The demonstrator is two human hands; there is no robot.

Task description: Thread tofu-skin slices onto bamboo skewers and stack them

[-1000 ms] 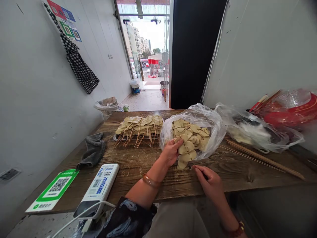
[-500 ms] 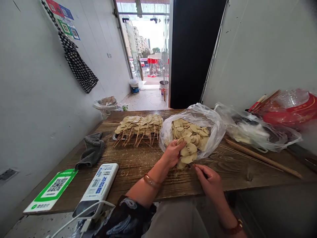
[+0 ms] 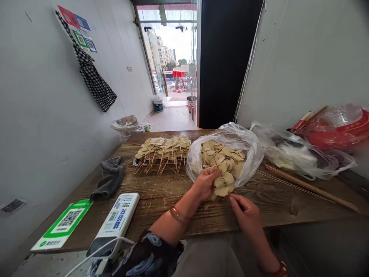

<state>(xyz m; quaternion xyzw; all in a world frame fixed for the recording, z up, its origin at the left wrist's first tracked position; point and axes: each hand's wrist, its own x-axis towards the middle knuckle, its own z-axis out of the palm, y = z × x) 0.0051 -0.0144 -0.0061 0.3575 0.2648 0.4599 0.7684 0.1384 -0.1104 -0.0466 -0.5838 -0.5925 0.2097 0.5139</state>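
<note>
My left hand point(image 3: 205, 184) is closed on a skewer of thin, pale slices point(image 3: 224, 184) that look like potato, held over the near edge of a clear plastic bag point(image 3: 236, 134). Inside the bag lies a heap of loose slices point(image 3: 215, 150). My right hand point(image 3: 246, 211) pinches at the lower end of this skewer, just below the last slice; most of the stick is hidden by the slices. To the left, a metal tray point(image 3: 135, 162) bears a pile of loaded skewers point(image 3: 164, 148), their bare stick ends pointing toward me.
Bare bamboo sticks point(image 3: 311, 186) lie on the wooden table point(image 3: 161, 192) at right, near another plastic bag point(image 3: 291, 154) and a red package point(image 3: 340, 130). At left are a grey cloth point(image 3: 108, 179), a white power bank point(image 3: 118, 219) with a cable and a green QR card point(image 3: 65, 223).
The view has shifted slightly, so everything sits a little lower and further right. The held slices are turned a bit, and both hands keep their grip near the bag.
</note>
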